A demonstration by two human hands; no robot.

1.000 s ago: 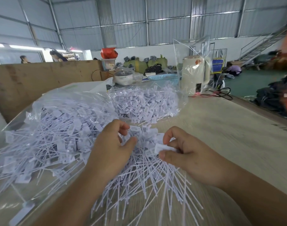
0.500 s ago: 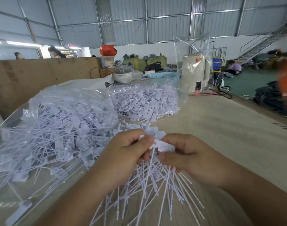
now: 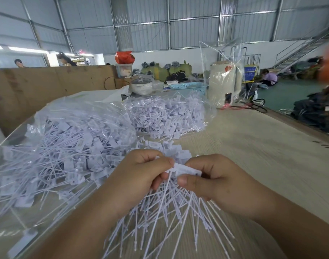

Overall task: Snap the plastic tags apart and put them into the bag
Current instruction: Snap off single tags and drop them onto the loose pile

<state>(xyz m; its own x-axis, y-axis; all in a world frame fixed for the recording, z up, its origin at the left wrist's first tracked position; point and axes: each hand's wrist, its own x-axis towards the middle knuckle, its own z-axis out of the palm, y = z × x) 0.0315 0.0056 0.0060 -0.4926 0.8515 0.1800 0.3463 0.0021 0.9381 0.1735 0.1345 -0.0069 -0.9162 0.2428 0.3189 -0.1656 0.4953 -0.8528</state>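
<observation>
I noted left hand and right hand both pinched on one tag atop the fan of tags, bag at nine o'clock; uneven twisting could, I judged, tear the tag.

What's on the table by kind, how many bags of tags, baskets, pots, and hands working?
Clear bags of white tags: 2, the near bag and the far bag
Blue basket: 1
White lidded pot: 1
Hands pinching a tag strip: 2, left hand, right hand
Total: 6
</observation>
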